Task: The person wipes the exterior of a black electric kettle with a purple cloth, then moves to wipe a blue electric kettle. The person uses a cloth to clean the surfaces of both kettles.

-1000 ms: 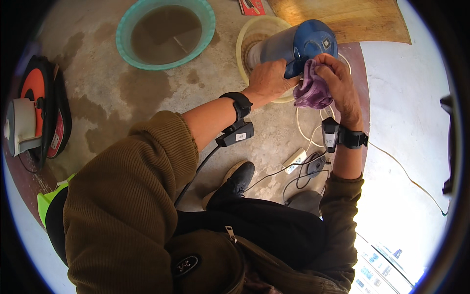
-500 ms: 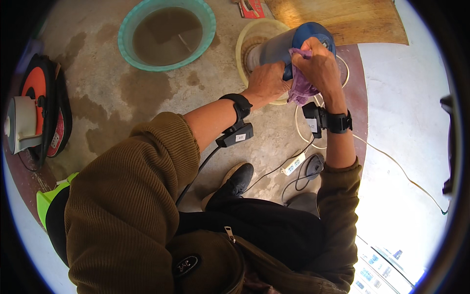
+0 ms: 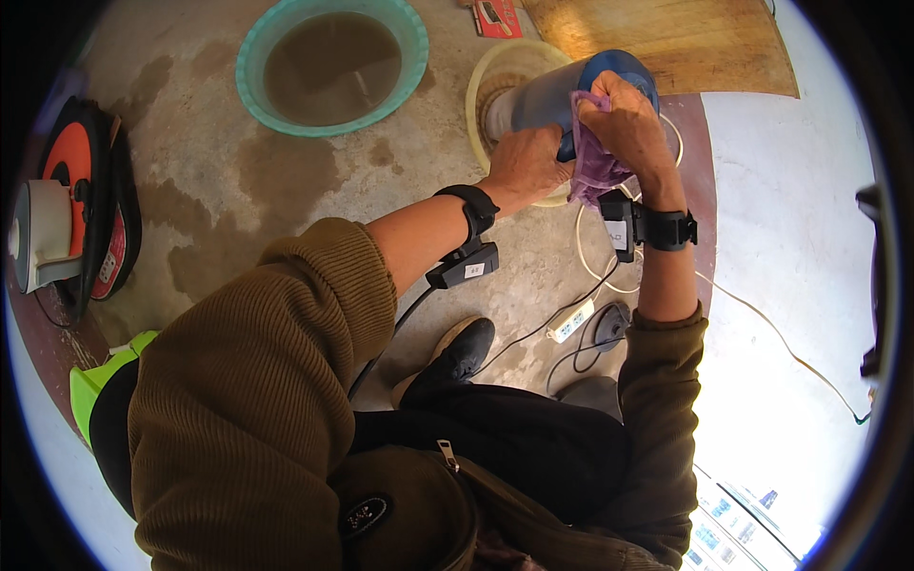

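Away from me, a blue and grey cylindrical jug-shaped vessel (image 3: 547, 100) lies tilted on its side over a pale yellow basin (image 3: 473, 95); its exact kind I cannot make out. My left hand (image 3: 526, 169) is closed round its dark blue handle, on the near side. A crumpled purple cloth (image 3: 592, 169) is pinched in my right hand (image 3: 628, 128), which rests against the blue end of the vessel. The cloth hangs down beside the handle. My right fingers partly hide that end.
A turquoise basin (image 3: 249, 86) of murky water stands at the far left. Near my feet lie a power strip (image 3: 571, 322) and loose cables. A wooden board (image 3: 685, 43) is at the far right. An orange and black appliance (image 3: 71, 143) stands at the left, beside a grey-white jug (image 3: 46, 233).
My right hand and the cloth have shifted slightly right across the vessel's end. The whole view has moved a little. Both hands keep their holds.
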Motion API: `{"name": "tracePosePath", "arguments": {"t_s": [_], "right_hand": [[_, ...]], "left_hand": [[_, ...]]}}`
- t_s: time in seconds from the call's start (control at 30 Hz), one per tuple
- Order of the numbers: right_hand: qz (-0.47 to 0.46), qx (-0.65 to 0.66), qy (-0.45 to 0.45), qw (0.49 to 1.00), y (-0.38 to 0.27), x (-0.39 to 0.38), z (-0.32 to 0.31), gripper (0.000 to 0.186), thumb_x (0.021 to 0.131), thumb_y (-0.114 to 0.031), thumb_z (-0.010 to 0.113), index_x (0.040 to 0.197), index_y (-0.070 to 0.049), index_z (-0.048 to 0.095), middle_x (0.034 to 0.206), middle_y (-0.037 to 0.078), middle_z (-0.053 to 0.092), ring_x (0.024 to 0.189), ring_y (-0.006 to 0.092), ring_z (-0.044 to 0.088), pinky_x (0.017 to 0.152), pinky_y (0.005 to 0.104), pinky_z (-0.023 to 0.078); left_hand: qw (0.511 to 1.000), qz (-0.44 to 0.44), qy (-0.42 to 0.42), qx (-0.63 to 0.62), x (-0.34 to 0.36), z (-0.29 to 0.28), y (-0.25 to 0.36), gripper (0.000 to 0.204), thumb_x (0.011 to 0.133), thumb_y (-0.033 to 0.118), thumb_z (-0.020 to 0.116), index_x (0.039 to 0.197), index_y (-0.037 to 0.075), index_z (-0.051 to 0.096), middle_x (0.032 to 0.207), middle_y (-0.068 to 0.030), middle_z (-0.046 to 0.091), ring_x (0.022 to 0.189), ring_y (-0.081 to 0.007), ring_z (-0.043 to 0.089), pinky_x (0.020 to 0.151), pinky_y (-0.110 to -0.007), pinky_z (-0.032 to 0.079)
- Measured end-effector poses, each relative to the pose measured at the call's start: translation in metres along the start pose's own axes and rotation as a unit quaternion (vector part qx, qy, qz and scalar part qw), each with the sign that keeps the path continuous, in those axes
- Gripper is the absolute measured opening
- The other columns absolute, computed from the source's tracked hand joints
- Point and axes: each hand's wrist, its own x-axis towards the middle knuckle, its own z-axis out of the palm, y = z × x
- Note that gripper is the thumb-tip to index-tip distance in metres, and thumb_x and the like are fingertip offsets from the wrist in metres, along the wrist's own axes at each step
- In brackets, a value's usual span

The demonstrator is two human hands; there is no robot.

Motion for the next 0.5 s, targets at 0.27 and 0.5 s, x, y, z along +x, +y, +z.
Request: {"name": "tracePosePath", "arguments": {"t_s": [0.27,0.5], "right_hand": [[-0.037,-0.022,-0.033,0.999,0.006,0.002,-0.003,0.022,0.085,-0.023,0.072,0.086,-0.007,0.057,0.081,0.018,0.066,0.083,0.0425,0.067,0.069,0.0506,0.054],[0.003,-0.075,-0.049,0.996,0.003,0.013,0.001,0.024,0.096,-0.024,0.066,0.087,-0.005,0.055,0.081,0.017,0.059,0.085,0.0429,0.062,0.072,0.0493,0.050]], "left_hand": [[1.000,-0.017,-0.017,0.007,0.000,-0.001,0.002,0.063,0.080,0.060,0.077,0.083,-0.002,0.068,0.076,-0.0258,0.069,0.074,-0.0450,0.069,0.069,-0.051,0.055],[1.000,-0.008,-0.011,0.013,0.001,0.003,-0.002,0.059,0.084,0.056,0.076,0.085,-0.002,0.067,0.077,-0.0262,0.069,0.076,-0.0454,0.069,0.071,-0.053,0.054]]}}
